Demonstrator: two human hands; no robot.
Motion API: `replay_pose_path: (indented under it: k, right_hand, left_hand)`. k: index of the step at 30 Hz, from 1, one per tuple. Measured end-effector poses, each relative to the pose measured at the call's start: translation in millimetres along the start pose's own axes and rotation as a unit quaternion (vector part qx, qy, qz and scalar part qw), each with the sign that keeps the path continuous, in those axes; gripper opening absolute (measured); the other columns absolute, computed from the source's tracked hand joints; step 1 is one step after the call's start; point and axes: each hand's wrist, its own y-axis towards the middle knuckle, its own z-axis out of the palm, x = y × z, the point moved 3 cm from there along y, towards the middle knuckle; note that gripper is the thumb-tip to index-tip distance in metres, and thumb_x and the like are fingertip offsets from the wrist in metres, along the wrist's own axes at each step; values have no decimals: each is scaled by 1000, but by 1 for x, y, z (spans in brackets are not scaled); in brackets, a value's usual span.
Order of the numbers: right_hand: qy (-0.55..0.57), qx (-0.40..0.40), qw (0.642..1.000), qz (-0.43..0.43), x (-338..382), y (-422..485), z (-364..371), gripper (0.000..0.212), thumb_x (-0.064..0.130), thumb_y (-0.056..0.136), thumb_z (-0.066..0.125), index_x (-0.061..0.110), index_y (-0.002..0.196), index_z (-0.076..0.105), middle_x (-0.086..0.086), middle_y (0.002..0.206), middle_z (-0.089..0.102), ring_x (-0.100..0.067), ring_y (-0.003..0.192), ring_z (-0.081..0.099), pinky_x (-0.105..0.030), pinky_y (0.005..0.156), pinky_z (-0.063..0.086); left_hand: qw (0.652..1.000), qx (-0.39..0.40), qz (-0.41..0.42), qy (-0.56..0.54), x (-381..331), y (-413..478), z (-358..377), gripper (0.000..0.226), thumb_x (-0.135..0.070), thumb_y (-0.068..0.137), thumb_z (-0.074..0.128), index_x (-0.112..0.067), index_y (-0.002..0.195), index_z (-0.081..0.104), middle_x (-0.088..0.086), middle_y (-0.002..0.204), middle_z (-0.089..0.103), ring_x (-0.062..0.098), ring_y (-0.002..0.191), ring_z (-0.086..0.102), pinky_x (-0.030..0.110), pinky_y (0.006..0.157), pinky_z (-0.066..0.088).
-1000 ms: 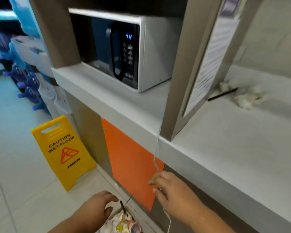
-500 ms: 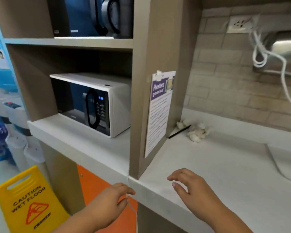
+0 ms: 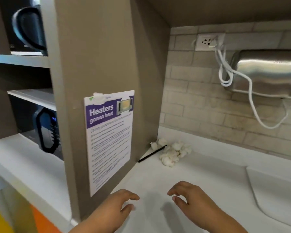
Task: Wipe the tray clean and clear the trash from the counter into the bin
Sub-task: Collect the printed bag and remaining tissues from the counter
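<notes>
White tissue wads (image 3: 172, 153) and black stick (image 3: 152, 153) lie at back of bench (image 3: 208, 179), beside side panel (image 3: 99, 56). My left hand (image 3: 111, 211), right hand (image 3: 196, 204) hover empty near front edge, well apart from them, fingers loosely curled. Risk I see: hasty grab scatters wads, rolls stick away.

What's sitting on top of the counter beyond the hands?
On the counter: a cluster of crumpled white tissue wads and a black straw, its far end among the wads, near end by the divider panel. Anything beneath the wads is covered.
</notes>
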Motion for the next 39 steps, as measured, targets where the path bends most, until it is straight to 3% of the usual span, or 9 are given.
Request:
replay_pose_path:
  k: [2,12,16,19,24,27,33,36,39]
  right_hand:
    - [-8,10,1000,-1,-21,8,-10,16,35,95,49,50,96,56,26,108,55,10,97,52,-10,86,42]
    - [3,25,1000,14,-87,54,-38,20,27,95,50,44,94,58,21,105,56,3,95,57,-8,77,42]
    - [5,43,999,22,-102,77,-32,18,27,95,50,42,97,59,19,109,55,-1,97,58,-15,85,46]
    - [-16,62,997,31,-113,95,-25,23,28,96,49,35,114,61,17,120,51,-3,105,55,-20,93,45]
    - [-49,88,994,31,-122,126,-11,41,26,94,49,30,135,45,14,139,33,-11,123,45,-23,101,39]
    - [-79,80,993,25,-121,143,-5,50,24,95,48,25,143,36,10,147,24,-14,133,32,-24,107,34]
    - [-167,93,981,36,-121,163,7,61,25,96,45,28,149,15,12,159,0,-23,145,9,-43,112,28]
    - [-180,124,973,67,-132,160,15,68,27,97,42,32,151,0,9,158,8,-24,145,6,-47,114,21]
    - [-174,114,975,74,-140,156,22,66,32,97,41,29,151,4,4,150,25,-24,136,22,-42,107,30]
  left_hand:
    - [1000,-6,-12,-7,-7,17,8,27,-26,94,51,-52,101,51,-31,117,50,-19,106,45,-11,82,24]
    - [999,-22,-33,-2,-28,76,28,28,-25,95,49,-52,102,49,-31,117,51,-15,111,46,-8,83,26]
    - [999,-20,-43,-7,-22,95,32,28,-25,94,49,-53,100,50,-31,115,52,-17,108,45,-7,83,28]
    - [999,-15,-42,1,-15,110,34,29,-26,94,50,-55,96,48,-30,114,53,-15,107,47,-6,84,28]
    - [999,-12,-45,-13,-6,132,40,31,-24,94,52,-55,92,49,-28,113,54,-13,107,49,-4,90,30]
    - [999,-9,-50,-14,-1,142,43,33,-24,93,52,-56,90,47,-27,114,54,-11,107,50,-8,85,27]
    - [999,-6,-46,-3,9,158,50,33,-24,93,52,-55,94,44,-30,112,52,-18,101,48,-6,86,29]
    - [999,-2,-50,-15,14,165,57,34,-22,91,54,-55,93,45,-30,111,51,-15,103,49,1,93,33]
    - [998,-15,-50,-17,15,170,60,38,-19,91,53,-55,90,43,-31,109,50,-15,104,49,-5,87,28]
